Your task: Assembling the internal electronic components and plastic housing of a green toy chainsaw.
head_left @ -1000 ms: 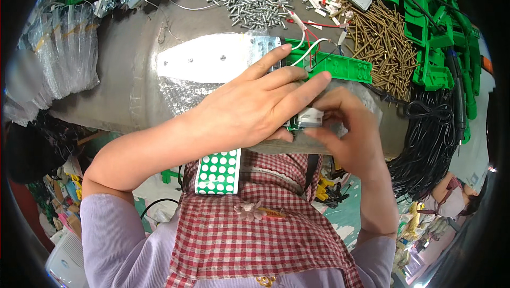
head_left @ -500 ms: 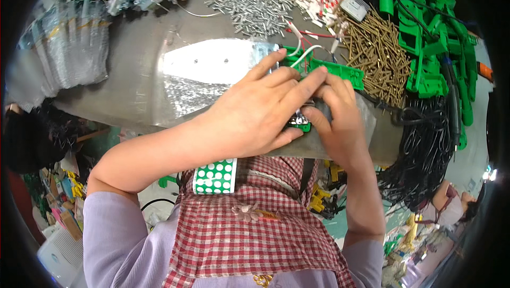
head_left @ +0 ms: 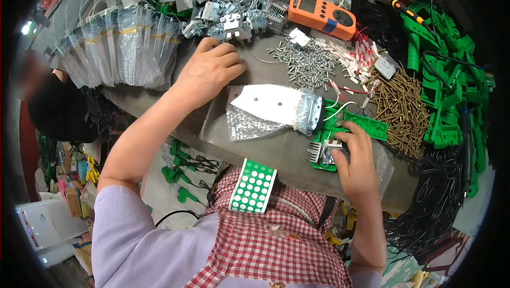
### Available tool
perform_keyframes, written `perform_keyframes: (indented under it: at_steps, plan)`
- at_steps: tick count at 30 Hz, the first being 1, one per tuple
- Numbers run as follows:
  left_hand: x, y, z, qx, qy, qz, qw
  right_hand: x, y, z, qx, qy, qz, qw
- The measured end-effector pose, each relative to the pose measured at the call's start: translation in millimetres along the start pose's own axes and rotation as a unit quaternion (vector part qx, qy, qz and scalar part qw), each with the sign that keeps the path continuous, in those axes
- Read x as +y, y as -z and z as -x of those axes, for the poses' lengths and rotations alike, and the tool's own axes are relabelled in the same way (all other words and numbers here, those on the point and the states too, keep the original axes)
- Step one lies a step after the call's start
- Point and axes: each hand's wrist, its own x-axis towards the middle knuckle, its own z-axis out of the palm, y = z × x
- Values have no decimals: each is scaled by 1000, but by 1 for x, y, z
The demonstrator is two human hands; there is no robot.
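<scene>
My left hand [head_left: 210, 69] is over the back left of the bench, fingers loosely bent and apart, beside a pile of silver metal-cased parts with wires [head_left: 234, 27]; nothing shows in it. In front of me lies a green plastic housing [head_left: 366, 126], its halves angled, with red and white wires coming out. My right hand [head_left: 355, 158] has thumb and fingers on a small silver part [head_left: 333, 150] at the housing's near end, next to a finned heat sink [head_left: 314, 152]. Attached to the housing's left is a white panel [head_left: 268, 102], partly in clear bubble wrap.
Silver screws [head_left: 308, 65], white-and-red connectors [head_left: 345, 59] and long brass screws [head_left: 401, 110] lie in heaps behind the housing. An orange meter [head_left: 322, 16] sits at the back. Green housings [head_left: 446, 91] and black cables [head_left: 430, 198] crowd the right; bubble-wrapped pieces [head_left: 127, 49] the left.
My left hand has left the green housing and moved away to the back left, near the metal parts. My right hand stays at the housing. The view has shifted, showing more of the bench's back.
</scene>
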Motion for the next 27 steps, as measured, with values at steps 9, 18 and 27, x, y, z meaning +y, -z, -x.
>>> perform_keyframes:
  at_steps: [9, 18, 27]
  plan:
    - [19, 30, -44, 239, 94, 142, 956, -39, 37, -44, 159, 182, 47, 969]
    - [69, 43, -65, 282, -5, 209, 936, -47, 44, -91, 191, 258, 161, 933]
    - [83, 27, -85, 315, 79, 241, 915, 18, 61, -116, 84, -25, -245, 966]
